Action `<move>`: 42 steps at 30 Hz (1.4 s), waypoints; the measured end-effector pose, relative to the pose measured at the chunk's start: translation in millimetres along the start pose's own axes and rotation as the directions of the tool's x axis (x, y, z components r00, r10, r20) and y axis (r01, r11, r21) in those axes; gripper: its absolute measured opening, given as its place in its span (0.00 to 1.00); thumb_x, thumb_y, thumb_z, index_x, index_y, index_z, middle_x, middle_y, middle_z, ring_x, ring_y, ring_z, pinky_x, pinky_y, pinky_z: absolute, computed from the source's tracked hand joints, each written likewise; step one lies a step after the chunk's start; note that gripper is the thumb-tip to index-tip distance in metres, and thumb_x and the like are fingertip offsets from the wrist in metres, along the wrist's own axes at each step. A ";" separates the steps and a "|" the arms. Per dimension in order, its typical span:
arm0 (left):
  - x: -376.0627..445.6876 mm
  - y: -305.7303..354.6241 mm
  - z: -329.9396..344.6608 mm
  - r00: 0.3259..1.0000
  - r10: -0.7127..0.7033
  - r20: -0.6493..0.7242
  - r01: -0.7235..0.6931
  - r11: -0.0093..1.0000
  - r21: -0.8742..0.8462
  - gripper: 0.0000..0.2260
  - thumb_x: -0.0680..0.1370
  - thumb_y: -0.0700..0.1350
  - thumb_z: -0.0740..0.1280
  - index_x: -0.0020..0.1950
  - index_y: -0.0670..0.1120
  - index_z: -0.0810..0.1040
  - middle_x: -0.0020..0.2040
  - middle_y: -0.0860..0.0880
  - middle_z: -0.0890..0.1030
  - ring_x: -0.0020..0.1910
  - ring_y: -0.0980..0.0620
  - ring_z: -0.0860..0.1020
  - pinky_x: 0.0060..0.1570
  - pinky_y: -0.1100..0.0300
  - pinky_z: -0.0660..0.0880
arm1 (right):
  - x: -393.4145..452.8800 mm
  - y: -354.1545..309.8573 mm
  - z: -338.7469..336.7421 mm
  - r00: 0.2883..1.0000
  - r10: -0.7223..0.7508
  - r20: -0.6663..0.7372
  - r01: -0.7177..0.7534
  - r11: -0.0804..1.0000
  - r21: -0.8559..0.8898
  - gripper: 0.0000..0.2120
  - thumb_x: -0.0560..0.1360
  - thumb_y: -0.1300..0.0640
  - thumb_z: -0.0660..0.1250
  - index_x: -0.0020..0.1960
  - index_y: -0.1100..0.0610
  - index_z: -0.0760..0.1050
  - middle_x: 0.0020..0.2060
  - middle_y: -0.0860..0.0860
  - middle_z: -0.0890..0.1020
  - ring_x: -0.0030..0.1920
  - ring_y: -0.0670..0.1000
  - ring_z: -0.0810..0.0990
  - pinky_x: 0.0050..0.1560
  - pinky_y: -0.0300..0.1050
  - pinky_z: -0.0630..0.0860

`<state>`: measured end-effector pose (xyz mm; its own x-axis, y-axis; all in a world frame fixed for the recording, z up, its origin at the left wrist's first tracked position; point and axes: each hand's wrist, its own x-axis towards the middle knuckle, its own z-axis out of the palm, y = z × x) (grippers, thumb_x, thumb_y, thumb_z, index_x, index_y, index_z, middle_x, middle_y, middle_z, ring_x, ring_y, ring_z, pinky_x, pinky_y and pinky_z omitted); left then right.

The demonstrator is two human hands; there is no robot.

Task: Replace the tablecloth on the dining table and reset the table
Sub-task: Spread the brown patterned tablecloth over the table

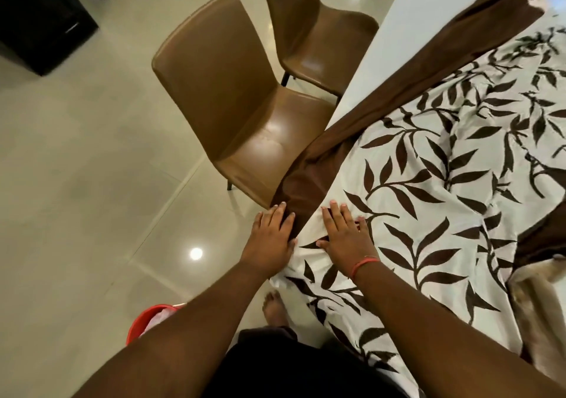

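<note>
Down at the corner of the white surface [407, 26], I press both palms flat on the tablecloth [444, 183]: my left hand [271, 233] lies with fingers straight on its brown border, which hangs over the edge, and my right hand [344, 233], fingers spread and gripping nothing, rests on the cream, leaf-printed part just beside it. Part of the surface shows bare beyond the border. Two brown chairs [232, 103] stand alongside on the tiled floor [76, 183]
</note>
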<state>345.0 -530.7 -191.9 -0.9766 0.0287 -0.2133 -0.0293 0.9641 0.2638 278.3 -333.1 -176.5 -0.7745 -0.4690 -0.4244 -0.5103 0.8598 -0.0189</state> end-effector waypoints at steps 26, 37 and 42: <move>72.3 219.4 11.6 0.785 0.587 0.197 -0.619 0.740 0.262 0.29 0.77 0.61 0.61 0.74 0.48 0.69 0.75 0.43 0.67 0.74 0.40 0.65 0.72 0.34 0.59 | -215.4 256.5 79.9 0.495 0.868 -0.050 -0.778 0.468 0.419 0.25 0.79 0.51 0.61 0.74 0.59 0.66 0.73 0.61 0.68 0.70 0.63 0.69 0.66 0.61 0.68; 51.5 405.7 52.3 0.658 0.628 0.415 -0.748 0.608 0.265 0.29 0.82 0.61 0.52 0.81 0.55 0.49 0.82 0.47 0.47 0.80 0.43 0.46 0.76 0.38 0.45 | -335.4 392.8 122.7 0.388 0.920 0.050 -0.743 0.280 0.608 0.09 0.73 0.64 0.60 0.52 0.58 0.73 0.49 0.61 0.79 0.52 0.64 0.80 0.49 0.54 0.77; 47.1 461.6 69.2 0.683 0.563 0.466 -0.717 0.640 0.277 0.30 0.81 0.60 0.55 0.81 0.54 0.49 0.82 0.47 0.45 0.80 0.44 0.44 0.76 0.37 0.45 | -397.7 465.0 138.5 0.096 0.989 0.114 -0.736 -0.007 0.677 0.07 0.75 0.64 0.59 0.51 0.60 0.73 0.51 0.64 0.78 0.52 0.67 0.79 0.50 0.56 0.76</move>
<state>300.3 -66.1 -145.3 -0.5840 0.6851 -0.4354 0.7400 0.6698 0.0614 400.8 281.2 -141.8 -0.5362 0.8283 -0.1625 0.8265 0.4762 -0.3001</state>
